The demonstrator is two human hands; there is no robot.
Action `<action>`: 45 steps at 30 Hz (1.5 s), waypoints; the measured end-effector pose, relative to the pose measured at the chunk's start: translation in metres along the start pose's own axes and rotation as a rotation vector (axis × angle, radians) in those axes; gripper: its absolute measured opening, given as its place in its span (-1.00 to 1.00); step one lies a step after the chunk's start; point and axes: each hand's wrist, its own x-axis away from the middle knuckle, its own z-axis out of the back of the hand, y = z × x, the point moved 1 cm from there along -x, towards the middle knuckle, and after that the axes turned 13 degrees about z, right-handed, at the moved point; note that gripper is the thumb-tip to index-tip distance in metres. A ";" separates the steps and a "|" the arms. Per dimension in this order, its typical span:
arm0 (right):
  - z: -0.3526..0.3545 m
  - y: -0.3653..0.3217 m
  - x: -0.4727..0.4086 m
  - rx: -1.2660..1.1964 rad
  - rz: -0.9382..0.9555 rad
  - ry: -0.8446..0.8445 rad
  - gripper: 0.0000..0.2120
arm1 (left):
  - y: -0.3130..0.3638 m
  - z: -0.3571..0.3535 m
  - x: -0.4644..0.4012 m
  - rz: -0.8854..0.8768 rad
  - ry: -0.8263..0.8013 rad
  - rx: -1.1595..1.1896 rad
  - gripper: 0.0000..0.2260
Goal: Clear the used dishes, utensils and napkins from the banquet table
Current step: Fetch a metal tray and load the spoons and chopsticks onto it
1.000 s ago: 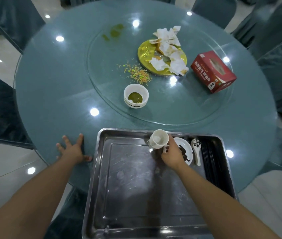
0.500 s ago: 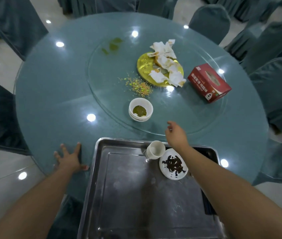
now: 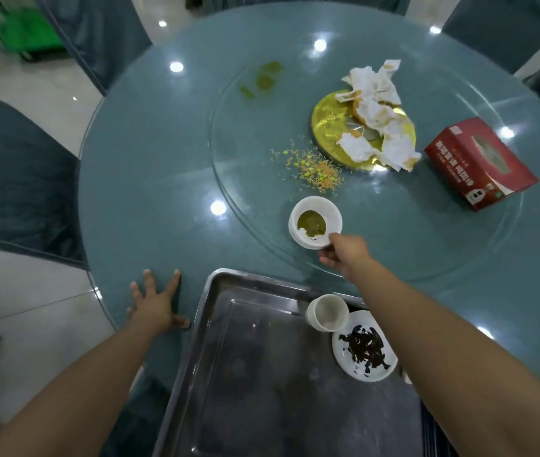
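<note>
White stacked bowls (image 3: pixel 314 222) holding green sauce sit upright on the glass turntable (image 3: pixel 427 245). Crumpled napkins (image 3: pixel 374 110) cover a gold plate (image 3: pixel 328 120).

Right hand (image 3: pixel 344 255) at sauce bowl's (image 3: pixel 315 222) rim

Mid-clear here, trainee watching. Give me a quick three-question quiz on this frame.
1. True or false: the left hand rests flat on the table.
2. What is the right hand gripping? A) white bowl B) red box C) gold plate
3. Which two dishes already sit in the metal tray?

Key:
1. True.
2. A, the white bowl with green sauce.
3. The white cup and the small plate with dark scraps.
</note>
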 end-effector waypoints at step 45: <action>-0.026 0.139 0.165 0.210 0.145 -0.063 -0.91 | 0.081 -0.050 0.134 -0.146 -0.361 1.044 -0.76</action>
